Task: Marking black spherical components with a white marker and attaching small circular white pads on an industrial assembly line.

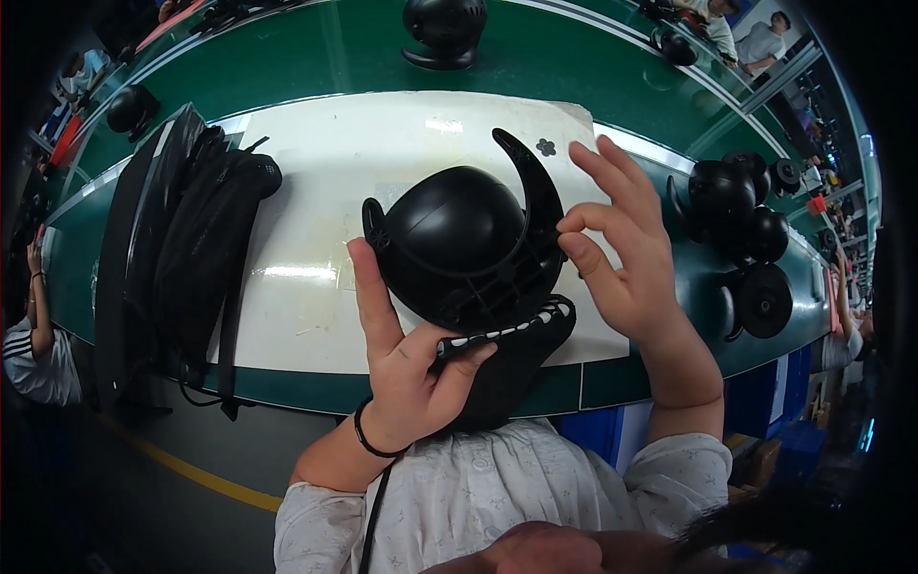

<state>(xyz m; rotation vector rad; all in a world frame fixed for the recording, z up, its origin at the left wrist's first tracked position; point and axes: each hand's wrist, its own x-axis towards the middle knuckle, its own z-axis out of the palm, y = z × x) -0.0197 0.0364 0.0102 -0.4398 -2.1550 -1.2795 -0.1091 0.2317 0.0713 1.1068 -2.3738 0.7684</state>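
Over the white board (296, 316), a glossy black rounded plastic shell (459, 220) is tilted, with a curved black horn-shaped piece (540, 182) on its right and a shorter one on its left. My left hand (411, 383) grips the shell from below left, fingers along its side. Its thumb presses near a black piece with a white toothed edge (507, 335), which hangs under the shell. At the horn's right edge, my right hand (626, 244) pinches thumb and index finger together, other fingers raised. What lies in that pinch is hidden. A small dark flower-shaped piece (545, 147) lies on the board.
Black bags (206, 220) lie along the left of the green bench (316, 57). Several black shells (722, 196) and a round black part (765, 299) sit on the right. Another shell (445, 29) stands at the far side. Other people work around the benches.
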